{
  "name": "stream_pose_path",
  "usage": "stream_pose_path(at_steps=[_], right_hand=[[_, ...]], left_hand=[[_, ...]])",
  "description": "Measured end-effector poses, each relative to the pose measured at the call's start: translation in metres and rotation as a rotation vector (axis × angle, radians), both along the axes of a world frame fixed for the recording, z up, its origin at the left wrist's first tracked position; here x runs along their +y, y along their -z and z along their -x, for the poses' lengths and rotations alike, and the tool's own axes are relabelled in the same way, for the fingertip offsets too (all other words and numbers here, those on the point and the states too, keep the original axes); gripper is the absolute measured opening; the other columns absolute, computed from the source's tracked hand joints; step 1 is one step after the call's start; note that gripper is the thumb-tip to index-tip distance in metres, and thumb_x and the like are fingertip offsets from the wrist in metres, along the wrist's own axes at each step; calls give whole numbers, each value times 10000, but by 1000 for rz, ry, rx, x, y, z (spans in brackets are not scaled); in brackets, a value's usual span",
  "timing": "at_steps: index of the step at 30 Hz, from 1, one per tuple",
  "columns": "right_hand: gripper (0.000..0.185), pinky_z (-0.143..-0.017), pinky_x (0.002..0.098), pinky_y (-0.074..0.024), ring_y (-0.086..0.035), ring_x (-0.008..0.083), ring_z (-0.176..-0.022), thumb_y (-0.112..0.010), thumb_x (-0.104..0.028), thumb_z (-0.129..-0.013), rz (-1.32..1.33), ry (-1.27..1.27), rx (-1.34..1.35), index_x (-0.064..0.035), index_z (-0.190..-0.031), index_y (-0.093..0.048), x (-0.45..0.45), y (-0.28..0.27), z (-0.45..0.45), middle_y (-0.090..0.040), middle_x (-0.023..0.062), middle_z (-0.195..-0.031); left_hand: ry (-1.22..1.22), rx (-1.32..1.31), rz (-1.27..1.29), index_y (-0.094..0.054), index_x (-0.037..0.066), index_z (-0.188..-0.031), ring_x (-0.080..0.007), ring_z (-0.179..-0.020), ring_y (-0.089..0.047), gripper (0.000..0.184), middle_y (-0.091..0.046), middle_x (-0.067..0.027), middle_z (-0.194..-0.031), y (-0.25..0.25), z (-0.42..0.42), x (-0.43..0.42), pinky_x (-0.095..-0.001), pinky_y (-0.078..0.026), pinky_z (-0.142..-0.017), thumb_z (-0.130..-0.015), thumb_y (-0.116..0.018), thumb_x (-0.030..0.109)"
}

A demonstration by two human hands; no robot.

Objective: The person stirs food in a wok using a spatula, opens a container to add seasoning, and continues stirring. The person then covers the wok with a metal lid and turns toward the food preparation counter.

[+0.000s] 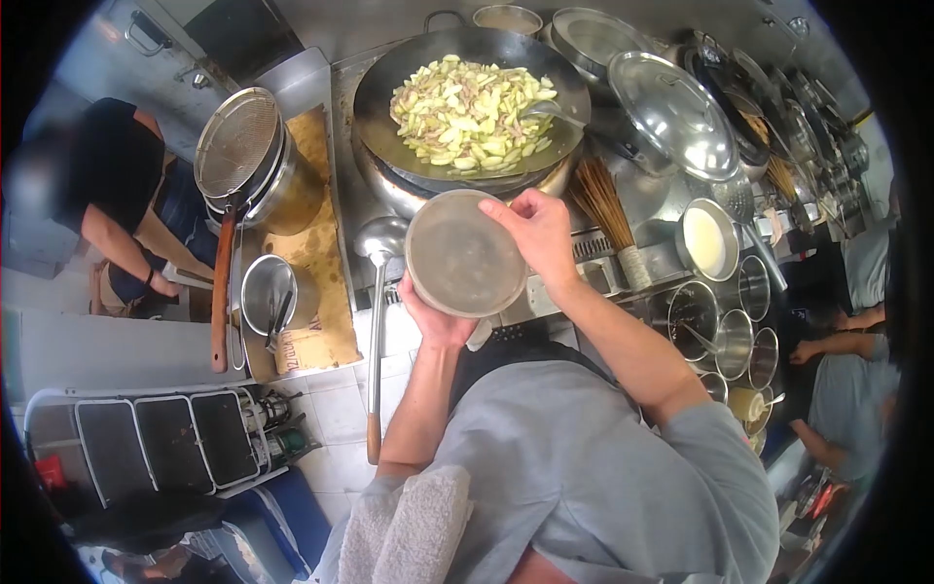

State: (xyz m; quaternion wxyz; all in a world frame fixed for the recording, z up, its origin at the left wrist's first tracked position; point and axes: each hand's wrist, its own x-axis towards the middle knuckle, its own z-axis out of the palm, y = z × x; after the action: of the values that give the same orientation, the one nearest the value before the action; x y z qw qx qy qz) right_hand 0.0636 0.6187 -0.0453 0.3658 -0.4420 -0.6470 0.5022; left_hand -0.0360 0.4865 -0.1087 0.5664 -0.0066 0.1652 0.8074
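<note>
A round, greyish translucent lid or container (467, 255) is held between both hands in front of the wok. My left hand (435, 316) grips its lower left edge from beneath. At its upper right rim, my right hand (537, 234) has its thumb on the surface and its fingers curled. Just beyond, a large black wok (375, 97) sits on the stove, filled with pale green slices and pinkish strips (467, 112). A metal spoon or ladle (555, 112) rests in the food. Left of the round piece lies a long-handled ladle (377, 292).
At left stand a strainer (235, 141) on pots and a metal cup (277, 297). A bamboo brush (613, 214), a steel lid (673, 115), a bowl of white contents (707, 241) and several metal containers are at right. Co-workers (117, 165) (846, 389) stand on both sides.
</note>
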Motion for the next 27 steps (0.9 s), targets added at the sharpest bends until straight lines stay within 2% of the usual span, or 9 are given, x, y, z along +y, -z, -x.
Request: stream_pose_path(at_steps=[4,7,10,13,16,19,22,27], right_hand=[[426,-485,261,-434,-532,65,-551,-842,-341,-811,8,16,-12,12,-682,-642,3,-12,-1,-634,29,-614],[417,-473,242,-412,-524,50,-551,-832,-338,-828,85,-26,85,1,-684,-638,8,-6,-12,-627,13,-617],[400,-475,227,-401,-515,40,-558,-831,-331,-834,182,-49,85,-9,-694,-640,1,-2,-17,-624,6,-625],[383,-486,226,-410,-514,43,-566,-844,-316,-820,123,-12,92,-13,-700,-643,-2,3,-12,-627,8,-635],[370,-496,225,-416,-516,46,-573,-857,-296,-806,142,18,132,-10,-704,-644,-2,-1,-8,-630,11,-643],[362,-502,226,-421,-520,50,-572,-866,-284,-794,105,49,132,-6,-711,-649,-3,-6,-8,-634,14,-643],[348,-502,223,-418,-515,47,-571,-865,-262,-796,55,67,169,-11,-713,-639,-6,-6,-8,-630,11,-636],[326,-509,220,-402,-477,32,-577,-839,-213,-827,-42,38,282,-28,-716,-595,-15,-34,-11,-591,-22,-639]], left_hand=[[-45,-3,-13,-453,124,-1440,-309,-1303,-512,714,-500,-110,-1435,-5,-5,4,-485,-457,-1060,-914,-397,604],[-69,138,5,-451,120,-1438,-311,-1297,-517,714,-504,-109,-1430,-5,-5,8,-485,-465,-1053,-914,-395,602],[-92,146,-55,-448,121,-1438,-310,-1299,-516,717,-505,-108,-1428,-3,-2,11,-483,-465,-1056,-915,-384,607],[-124,113,-46,-446,123,-1439,-307,-1309,-508,723,-506,-106,-1427,-5,1,15,-484,-458,-1065,-915,-380,617],[-114,168,-21,-399,186,-1491,-314,-1361,-456,888,-450,-87,-1486,-8,-3,18,-514,-414,-1116,-832,-463,777],[-122,63,-20,-414,177,-1482,-313,-1364,-454,816,-452,-83,-1486,-21,-9,19,-514,-400,-1126,-877,-445,723],[-132,80,-113,-434,168,-1469,-306,-1359,-460,736,-465,-82,-1478,-18,-11,16,-512,-394,-1129,-923,-414,662],[-206,50,-92,-450,155,-1453,-311,-1343,-472,728,-492,-85,-1457,-24,-9,22,-514,-419,-1103,-924,-474,654]])
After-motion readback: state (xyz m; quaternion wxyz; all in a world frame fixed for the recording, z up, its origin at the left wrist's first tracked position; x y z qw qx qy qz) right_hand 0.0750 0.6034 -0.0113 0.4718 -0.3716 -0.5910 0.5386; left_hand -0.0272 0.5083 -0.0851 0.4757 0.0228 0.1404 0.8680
